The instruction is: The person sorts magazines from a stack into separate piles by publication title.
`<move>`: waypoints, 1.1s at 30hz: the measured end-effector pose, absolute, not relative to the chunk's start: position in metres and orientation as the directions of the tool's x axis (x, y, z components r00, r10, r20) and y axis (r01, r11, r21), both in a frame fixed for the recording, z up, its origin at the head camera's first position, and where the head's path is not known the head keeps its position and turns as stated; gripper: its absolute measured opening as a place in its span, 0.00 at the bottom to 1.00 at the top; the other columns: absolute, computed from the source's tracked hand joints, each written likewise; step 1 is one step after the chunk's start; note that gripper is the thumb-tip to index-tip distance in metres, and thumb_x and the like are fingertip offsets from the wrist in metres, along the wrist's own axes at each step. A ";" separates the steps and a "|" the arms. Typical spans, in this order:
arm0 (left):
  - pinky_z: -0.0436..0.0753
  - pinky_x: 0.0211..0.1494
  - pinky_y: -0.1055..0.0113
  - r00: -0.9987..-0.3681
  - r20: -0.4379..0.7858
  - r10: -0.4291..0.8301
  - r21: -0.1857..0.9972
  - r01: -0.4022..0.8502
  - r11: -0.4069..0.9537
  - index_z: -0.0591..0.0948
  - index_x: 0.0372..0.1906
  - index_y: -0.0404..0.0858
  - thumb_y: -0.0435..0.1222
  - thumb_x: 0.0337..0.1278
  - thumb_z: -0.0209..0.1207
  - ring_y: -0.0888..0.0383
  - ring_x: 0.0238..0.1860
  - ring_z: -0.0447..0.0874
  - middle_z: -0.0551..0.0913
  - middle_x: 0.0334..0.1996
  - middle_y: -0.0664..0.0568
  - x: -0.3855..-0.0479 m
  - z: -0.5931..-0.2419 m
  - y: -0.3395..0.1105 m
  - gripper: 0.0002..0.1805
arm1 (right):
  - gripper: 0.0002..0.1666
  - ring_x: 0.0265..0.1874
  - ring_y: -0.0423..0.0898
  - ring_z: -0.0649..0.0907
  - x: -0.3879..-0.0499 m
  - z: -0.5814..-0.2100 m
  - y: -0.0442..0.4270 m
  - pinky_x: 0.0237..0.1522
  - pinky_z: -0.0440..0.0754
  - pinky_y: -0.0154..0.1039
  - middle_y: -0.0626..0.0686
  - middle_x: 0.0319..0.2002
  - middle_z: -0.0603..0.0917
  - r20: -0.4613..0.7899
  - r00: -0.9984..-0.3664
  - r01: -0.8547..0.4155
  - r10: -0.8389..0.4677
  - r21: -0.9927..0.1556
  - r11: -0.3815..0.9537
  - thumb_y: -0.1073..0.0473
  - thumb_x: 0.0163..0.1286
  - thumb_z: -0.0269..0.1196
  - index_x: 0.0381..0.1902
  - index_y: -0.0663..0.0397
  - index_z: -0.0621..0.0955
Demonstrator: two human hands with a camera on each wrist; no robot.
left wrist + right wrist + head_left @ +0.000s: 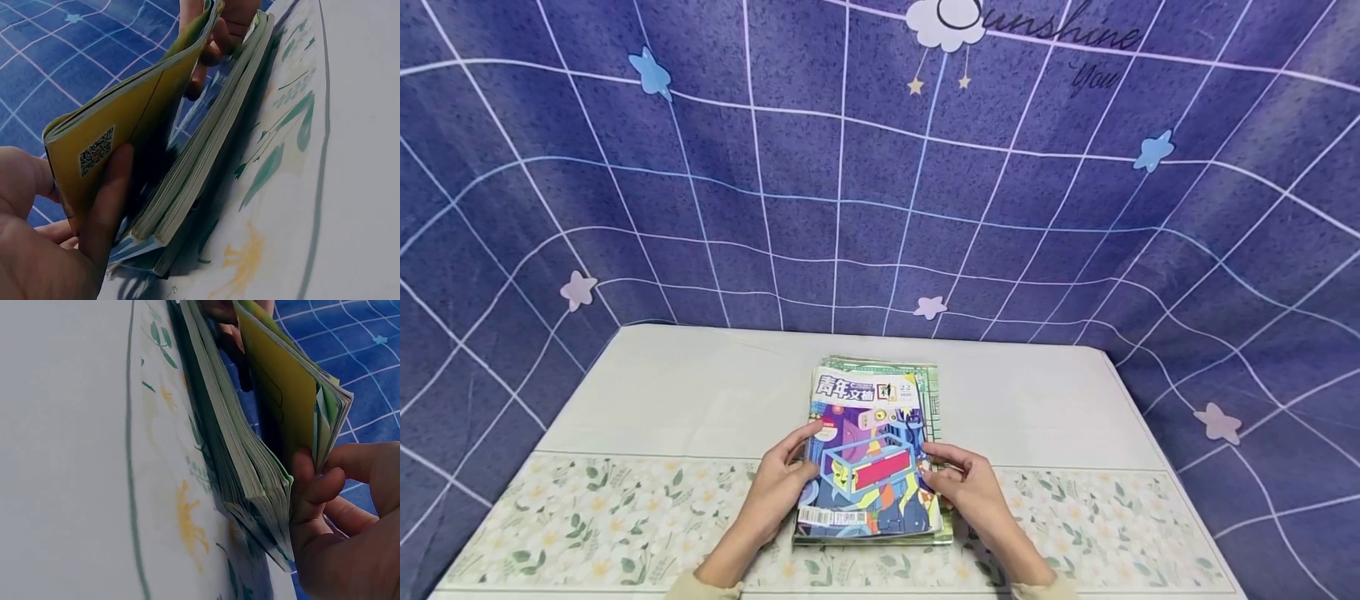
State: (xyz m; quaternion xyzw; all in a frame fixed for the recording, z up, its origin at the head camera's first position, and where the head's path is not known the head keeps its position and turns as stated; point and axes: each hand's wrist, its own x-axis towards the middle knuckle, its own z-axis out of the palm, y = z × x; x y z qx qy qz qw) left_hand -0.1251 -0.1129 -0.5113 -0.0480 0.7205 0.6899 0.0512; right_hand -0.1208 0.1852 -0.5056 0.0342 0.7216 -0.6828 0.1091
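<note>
A magazine with a colourful cover (pixel 868 467) lies over a stack of other magazines, whose green edges (pixel 934 400) show behind it. In the head view the left hand (pixel 777 482) holds its left edge and the right hand (pixel 968 490) its right edge. The wrist views show this magazine (pixel 156 94) (pixel 281 375) raised off the stack (pixel 206 150) (pixel 231 431), its yellow back showing. Fingers of the left hand (pixel 56 231) lie on that back near a QR code; the right hand (pixel 344 512) pinches the opposite edge.
The stack rests on a white table (pixel 700 383) with a floral band (pixel 625 517) along its near part. A blue curtain (pixel 790 217) with pale grid lines and stars surrounds the table's back and sides.
</note>
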 end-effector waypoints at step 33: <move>0.90 0.41 0.66 -0.999 -0.023 0.040 0.997 -0.020 0.070 0.76 0.80 0.37 0.17 0.64 0.61 0.50 0.47 0.89 0.87 0.62 0.34 -0.120 -0.505 -0.089 0.39 | 0.28 0.28 0.42 0.86 -0.115 -0.502 0.195 0.23 0.78 0.32 0.59 0.38 0.92 -0.153 -0.986 0.157 0.071 -0.986 0.055 0.76 0.71 0.71 0.68 0.61 0.86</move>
